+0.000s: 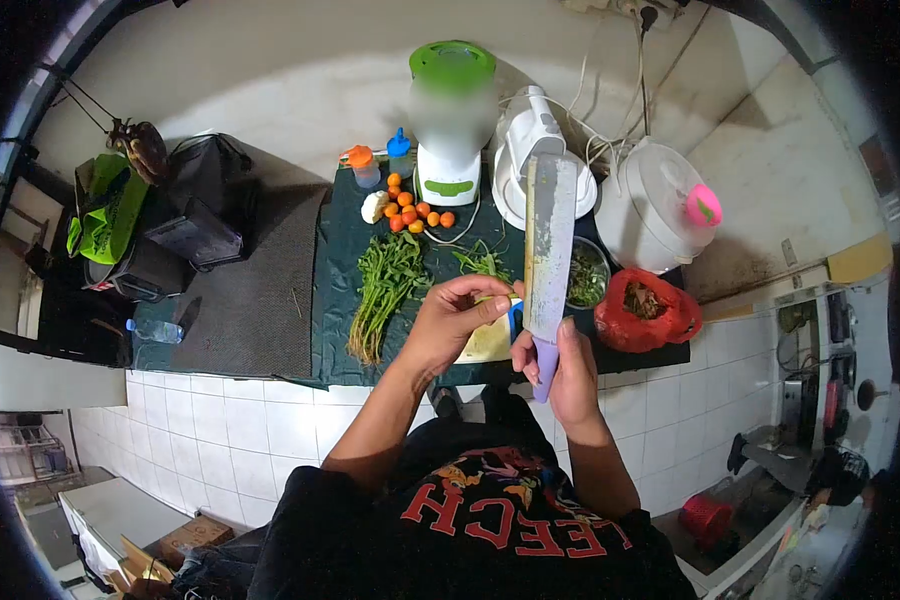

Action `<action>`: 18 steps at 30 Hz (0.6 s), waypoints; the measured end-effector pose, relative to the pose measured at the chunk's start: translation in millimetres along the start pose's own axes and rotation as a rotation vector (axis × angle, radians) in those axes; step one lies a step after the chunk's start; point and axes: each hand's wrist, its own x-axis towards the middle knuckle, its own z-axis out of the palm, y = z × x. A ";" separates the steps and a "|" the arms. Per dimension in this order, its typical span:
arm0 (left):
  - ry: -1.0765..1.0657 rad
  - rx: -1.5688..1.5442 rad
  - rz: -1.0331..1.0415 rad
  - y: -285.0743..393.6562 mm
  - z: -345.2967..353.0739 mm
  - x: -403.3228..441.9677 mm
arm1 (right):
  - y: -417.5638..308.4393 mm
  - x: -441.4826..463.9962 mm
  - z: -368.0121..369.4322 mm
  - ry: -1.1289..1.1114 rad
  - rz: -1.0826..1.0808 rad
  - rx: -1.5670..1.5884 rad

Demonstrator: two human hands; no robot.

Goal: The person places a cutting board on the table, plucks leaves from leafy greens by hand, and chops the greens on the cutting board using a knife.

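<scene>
My right hand grips a knife by its purple handle, with the wide blade pointing up and away from me. Specks of green cling to the blade. My left hand is pinched closed just left of the blade; whatever is between its fingertips is too small to make out. Below both hands lies a whitish cutting board with a blue edge, partly covered by the left hand. Loose green leaves lie just beyond it. To the left rests a bunch of leafy greens with roots attached.
Cut greens fill a metal bowl beside a red plastic bag. Behind are orange-red tomatoes, a white blender, a stand mixer and a white tub. A plastic bottle lies far left.
</scene>
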 end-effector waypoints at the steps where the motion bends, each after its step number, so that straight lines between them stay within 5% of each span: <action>1: -0.001 -0.005 -0.005 0.5 2.8 -1.0 | -0.9 -1.8 -1.6 -0.018 -0.007 0.002; 18: 0.051 -0.019 0.006 -3.8 10.4 1.9 | -3.8 1.9 -10.4 -0.050 0.112 0.158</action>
